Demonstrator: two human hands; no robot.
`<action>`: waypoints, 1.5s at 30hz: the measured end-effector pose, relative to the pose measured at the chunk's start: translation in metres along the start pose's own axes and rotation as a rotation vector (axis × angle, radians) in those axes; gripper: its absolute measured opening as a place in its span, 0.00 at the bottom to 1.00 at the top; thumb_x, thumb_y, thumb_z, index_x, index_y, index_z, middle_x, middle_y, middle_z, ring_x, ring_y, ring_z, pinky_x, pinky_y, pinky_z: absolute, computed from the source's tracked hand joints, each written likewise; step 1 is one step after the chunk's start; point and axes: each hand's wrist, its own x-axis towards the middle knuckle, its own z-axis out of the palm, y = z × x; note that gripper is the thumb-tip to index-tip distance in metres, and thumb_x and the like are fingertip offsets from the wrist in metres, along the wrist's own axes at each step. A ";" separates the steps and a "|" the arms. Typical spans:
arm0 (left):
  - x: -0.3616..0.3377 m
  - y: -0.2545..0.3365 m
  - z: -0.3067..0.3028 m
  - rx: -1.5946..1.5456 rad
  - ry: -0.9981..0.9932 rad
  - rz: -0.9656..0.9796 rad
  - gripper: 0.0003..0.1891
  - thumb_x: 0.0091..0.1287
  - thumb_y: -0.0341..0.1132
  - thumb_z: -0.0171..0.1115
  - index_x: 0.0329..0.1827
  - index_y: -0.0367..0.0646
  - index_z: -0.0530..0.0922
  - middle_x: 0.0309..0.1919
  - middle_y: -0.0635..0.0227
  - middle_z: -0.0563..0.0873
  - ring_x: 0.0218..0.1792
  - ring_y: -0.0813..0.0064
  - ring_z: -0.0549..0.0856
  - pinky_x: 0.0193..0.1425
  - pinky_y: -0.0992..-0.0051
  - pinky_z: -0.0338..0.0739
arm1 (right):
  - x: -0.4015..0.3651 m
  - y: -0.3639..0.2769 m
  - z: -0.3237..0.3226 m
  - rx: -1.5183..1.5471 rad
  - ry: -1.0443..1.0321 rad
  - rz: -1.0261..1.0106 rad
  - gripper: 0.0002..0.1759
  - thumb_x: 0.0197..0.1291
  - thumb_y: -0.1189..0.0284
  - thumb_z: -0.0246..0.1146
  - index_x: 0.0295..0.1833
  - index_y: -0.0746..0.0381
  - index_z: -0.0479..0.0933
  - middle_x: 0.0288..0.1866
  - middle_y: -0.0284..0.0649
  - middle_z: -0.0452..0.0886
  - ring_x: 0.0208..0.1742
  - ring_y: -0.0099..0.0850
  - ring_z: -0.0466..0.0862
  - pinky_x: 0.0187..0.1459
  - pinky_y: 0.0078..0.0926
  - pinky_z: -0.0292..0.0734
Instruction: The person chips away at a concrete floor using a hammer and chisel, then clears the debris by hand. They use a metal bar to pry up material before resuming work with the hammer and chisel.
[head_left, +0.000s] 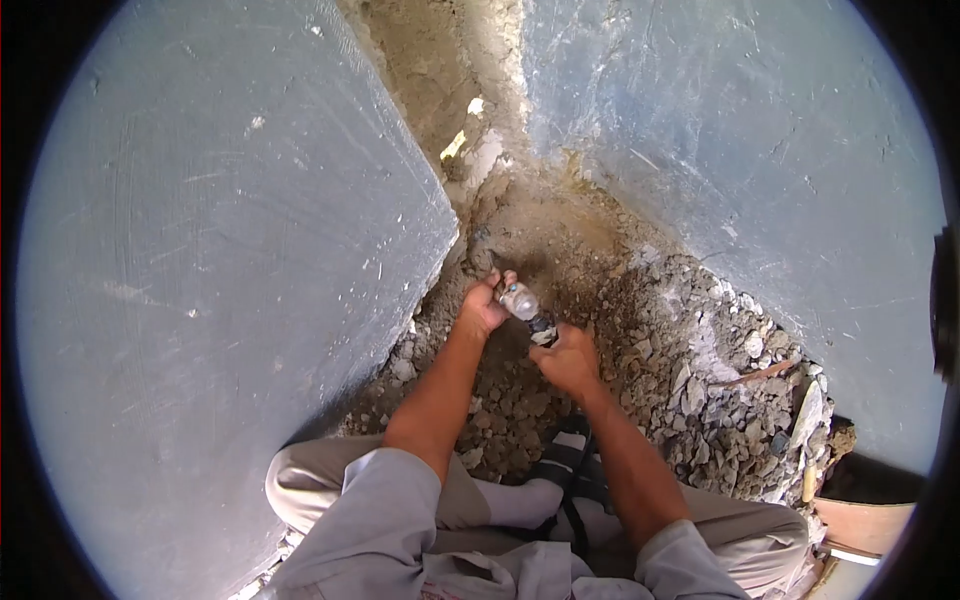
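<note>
My right hand (568, 360) is wrapped round the dark end of a short tool with a pale, shiny rounded head (521, 302). Its exact kind is not plain from here. The head points up and left, close beside my left hand (486, 302). The fingers of that hand are curled, and what they grip is hidden behind the hand and the tool head. Both hands are low over loose dirt (560, 235), where the two grey walls come near each other.
A grey painted wall (230, 220) rises on the left, another (740, 130) on the right. Broken rubble (690, 390) lies along the right wall, with a thin stick (757, 374) on it. A brownish basin (868, 522) stands at lower right. My legs are folded below.
</note>
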 end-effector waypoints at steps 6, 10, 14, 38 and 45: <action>0.011 -0.002 -0.005 -0.054 0.079 -0.140 0.14 0.80 0.39 0.44 0.40 0.42 0.74 0.23 0.73 0.75 0.15 0.81 0.69 0.21 0.77 0.68 | -0.016 0.016 -0.011 0.235 0.147 -0.020 0.19 0.46 0.65 0.74 0.34 0.71 0.81 0.30 0.56 0.85 0.35 0.51 0.88 0.40 0.43 0.80; 0.008 -0.007 -0.007 -0.023 0.111 -0.072 0.14 0.80 0.39 0.42 0.41 0.40 0.73 0.25 0.70 0.76 0.18 0.79 0.71 0.22 0.77 0.69 | -0.013 0.018 -0.016 0.283 0.201 -0.041 0.19 0.46 0.66 0.75 0.34 0.71 0.81 0.28 0.53 0.85 0.31 0.46 0.87 0.37 0.41 0.79; 0.007 0.001 0.006 -0.145 0.174 -0.099 0.14 0.80 0.38 0.42 0.44 0.38 0.73 0.30 0.64 0.81 0.23 0.73 0.78 0.27 0.73 0.77 | -0.011 0.012 -0.016 0.310 0.297 -0.179 0.18 0.46 0.66 0.75 0.33 0.71 0.80 0.29 0.51 0.86 0.27 0.44 0.86 0.33 0.39 0.79; 0.007 0.030 -0.030 -0.224 -0.014 0.056 0.06 0.75 0.29 0.51 0.43 0.42 0.78 0.38 0.57 0.87 0.40 0.54 0.86 0.63 0.49 0.81 | 0.029 -0.051 -0.001 -0.248 -0.076 -0.237 0.16 0.45 0.67 0.68 0.40 0.65 0.82 0.36 0.58 0.85 0.41 0.57 0.86 0.45 0.49 0.82; 0.006 0.045 -0.020 -0.135 0.033 0.044 0.06 0.77 0.29 0.52 0.46 0.38 0.77 0.36 0.61 0.87 0.34 0.67 0.87 0.52 0.62 0.88 | -0.028 -0.069 -0.018 0.190 0.238 -0.861 0.14 0.42 0.71 0.72 0.36 0.59 0.78 0.30 0.47 0.81 0.34 0.52 0.84 0.37 0.48 0.80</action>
